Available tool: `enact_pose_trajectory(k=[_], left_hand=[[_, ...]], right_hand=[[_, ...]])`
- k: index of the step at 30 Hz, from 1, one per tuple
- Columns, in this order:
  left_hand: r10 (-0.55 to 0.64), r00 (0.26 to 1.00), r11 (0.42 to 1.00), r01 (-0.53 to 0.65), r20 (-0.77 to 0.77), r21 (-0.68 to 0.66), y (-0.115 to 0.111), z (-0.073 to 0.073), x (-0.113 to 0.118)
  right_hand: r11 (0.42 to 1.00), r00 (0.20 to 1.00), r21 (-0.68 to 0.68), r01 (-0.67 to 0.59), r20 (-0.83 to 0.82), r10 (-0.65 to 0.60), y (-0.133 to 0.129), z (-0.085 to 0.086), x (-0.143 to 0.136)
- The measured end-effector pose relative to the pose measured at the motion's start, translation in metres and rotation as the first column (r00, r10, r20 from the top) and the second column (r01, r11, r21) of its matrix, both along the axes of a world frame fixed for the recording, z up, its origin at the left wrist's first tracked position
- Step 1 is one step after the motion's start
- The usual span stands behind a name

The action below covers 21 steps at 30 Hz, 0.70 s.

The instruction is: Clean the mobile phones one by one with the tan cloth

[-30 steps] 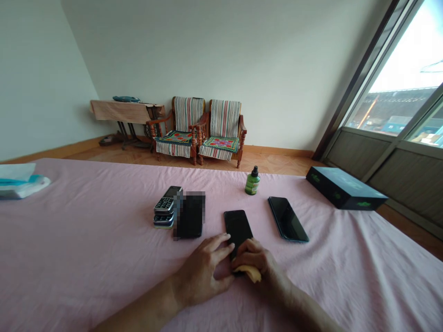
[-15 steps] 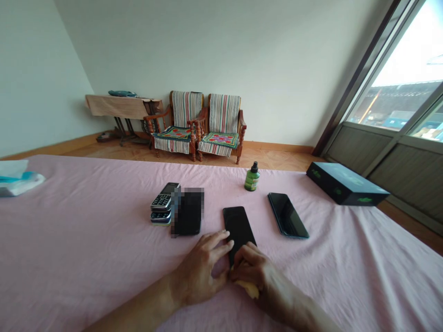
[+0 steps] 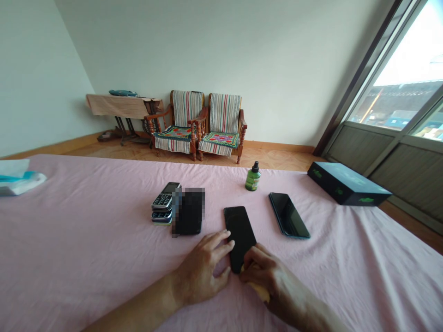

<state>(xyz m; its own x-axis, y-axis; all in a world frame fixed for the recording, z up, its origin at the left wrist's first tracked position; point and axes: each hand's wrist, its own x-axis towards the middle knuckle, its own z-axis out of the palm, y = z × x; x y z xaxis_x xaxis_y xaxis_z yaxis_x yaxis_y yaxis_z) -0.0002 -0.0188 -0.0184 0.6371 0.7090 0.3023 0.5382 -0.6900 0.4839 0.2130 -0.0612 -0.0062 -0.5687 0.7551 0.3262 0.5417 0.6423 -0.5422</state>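
The right hand (image 3: pixel 265 272) grips a yellow cloth (image 3: pixel 260 291) at the near end of a black phone (image 3: pixel 239 228).
The phone lies flat on the pink sheet (image 3: pixel 104 240), just ahead of the grip; the left hand (image 3: pixel 204 267), fingers spread, touches its left edge. Ahead and right of the grip lies a second phone (image 3: pixel 289 215).

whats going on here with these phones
A person's right hand holds a crumpled yellow cloth at the near right corner of a flat black smartphone, while the left hand touches its left edge. The phone lies on pink fabric; a glossy dark smartphone lies to its right, and a small green bottle stands beyond.
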Motion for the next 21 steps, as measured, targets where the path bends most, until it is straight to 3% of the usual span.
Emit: enact_pose_trajectory(k=[10,15,18,21], left_hand=[[0.009,0.999,1.0,-0.008,-0.048,0.019,0.0,0.002,0.001],[0.074,0.995,0.997,-0.072,-0.066,0.029,-0.001,0.003,0.001],[0.094,0.994,0.995,-0.092,-0.048,0.025,-0.002,0.002,0.0],[0.085,0.996,0.996,-0.085,-0.03,0.021,-0.002,0.001,0.0]], right_hand=[[0.979,0.986,-0.116,0.166,0.01,-0.166,0.005,0.001,0.036],[0.964,0.961,-0.143,0.223,-0.136,-0.243,0.008,-0.006,0.03],[0.97,0.981,-0.195,0.146,-0.096,-0.167,0.003,-0.006,0.02],[0.969,0.981,-0.178,0.174,-0.05,-0.185,0.001,-0.008,0.012]])
